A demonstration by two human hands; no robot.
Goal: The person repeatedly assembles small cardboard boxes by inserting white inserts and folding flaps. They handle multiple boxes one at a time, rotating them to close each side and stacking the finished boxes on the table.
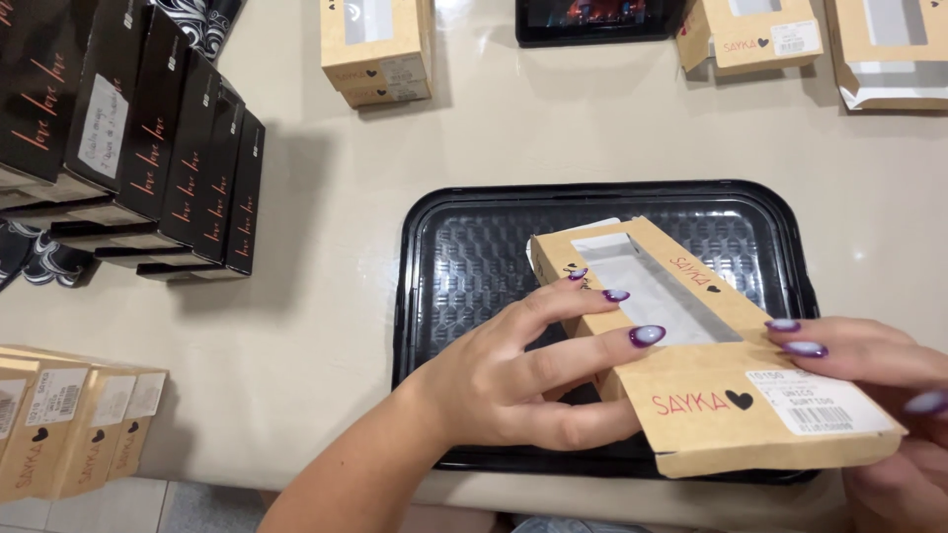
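A long flat brown cardboard box (711,400) with a clear window lies slanted over a black plastic tray (464,257). My left hand (513,370) grips the box's left side, fingers spread over the window edge and thumb underneath. My right hand (879,395) holds the box's near right end, fingertips resting on top by a white label. Something white shows through the window, and a white edge sticks out at the box's far end.
Black boxes (148,128) stand in a row at the far left. Brown boxes (69,429) stand at the near left, more brown boxes (380,49) at the back centre and back right (760,35). A dark screen (592,20) sits at the back edge.
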